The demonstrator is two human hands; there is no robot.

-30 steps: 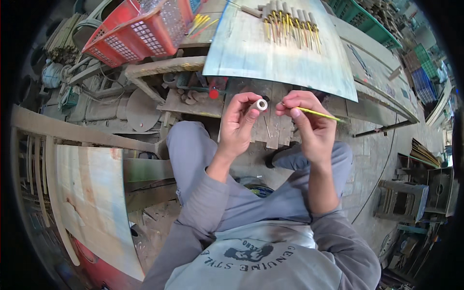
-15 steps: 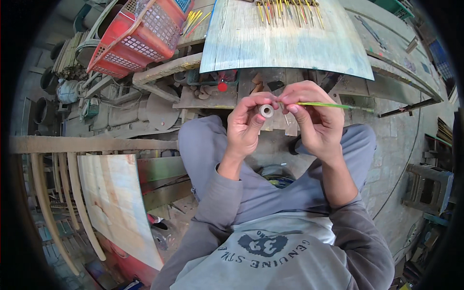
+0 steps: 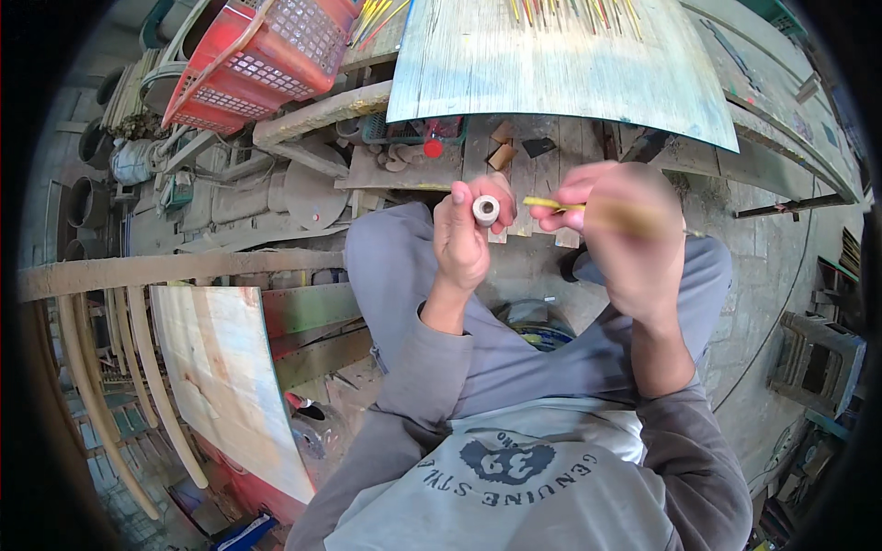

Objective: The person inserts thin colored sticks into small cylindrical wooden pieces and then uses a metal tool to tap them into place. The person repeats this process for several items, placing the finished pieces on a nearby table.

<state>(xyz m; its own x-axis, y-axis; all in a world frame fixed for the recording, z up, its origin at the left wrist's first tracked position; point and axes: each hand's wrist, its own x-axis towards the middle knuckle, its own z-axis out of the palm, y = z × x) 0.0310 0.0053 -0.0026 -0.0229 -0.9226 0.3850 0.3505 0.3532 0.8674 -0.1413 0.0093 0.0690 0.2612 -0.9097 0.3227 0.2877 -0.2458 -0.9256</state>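
Pale tube (image 3: 486,212), open end facing the camera, gripped in left hand (image 3: 462,246) near the left knee. Yellow stick (image 3: 542,202) pinched in right hand (image 3: 638,257), partly blurred; tip near tube, not touching. Beyond: pale board (image 3: 551,87) bearing thin sticks (image 3: 599,16). Red basket (image 3: 268,69) left of board.

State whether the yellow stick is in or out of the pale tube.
Out: the yellow stick in the right hand ends short of the pale tube in the left hand; a gap shows between them.
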